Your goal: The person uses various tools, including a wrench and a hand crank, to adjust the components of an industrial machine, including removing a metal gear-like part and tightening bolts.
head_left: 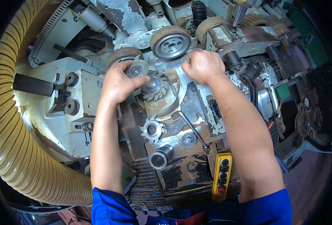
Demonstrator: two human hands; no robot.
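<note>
At the lower edge of the frame, two blue sleeves [113, 208] enter, from which the person's bare forearms rise toward the centre. Between the forearms, low and right of centre, lies a yellow push-button pendant [222, 176] with dark buttons and one red button at its lower end. Just left of it stands a short steel sleeve [160, 156], open end facing the camera. Above that rest a toothed cutter ring [152, 129] and a smaller round collar [189, 140]; a slim wrench [192, 129] lies diagonally beside them on the worn machine table [196, 105].

At centre frame, the left hand [119, 82] is closed around a clear disc-shaped part [138, 69], the thumb pressed toward the spindle head [153, 85], which sits atop a toothed cutter [156, 95]. The right hand [202, 65] is curled, its fingers narrow and gripping the upper right edge of the same transparent piece; the exact contact is partly hidden.

Beyond the hands, in the upper centre, two rubber-rimmed feed wheels [170, 42] stand side by side. A ribbed beige extraction hose [12, 123] curves down the whole left side of the frame.
</note>
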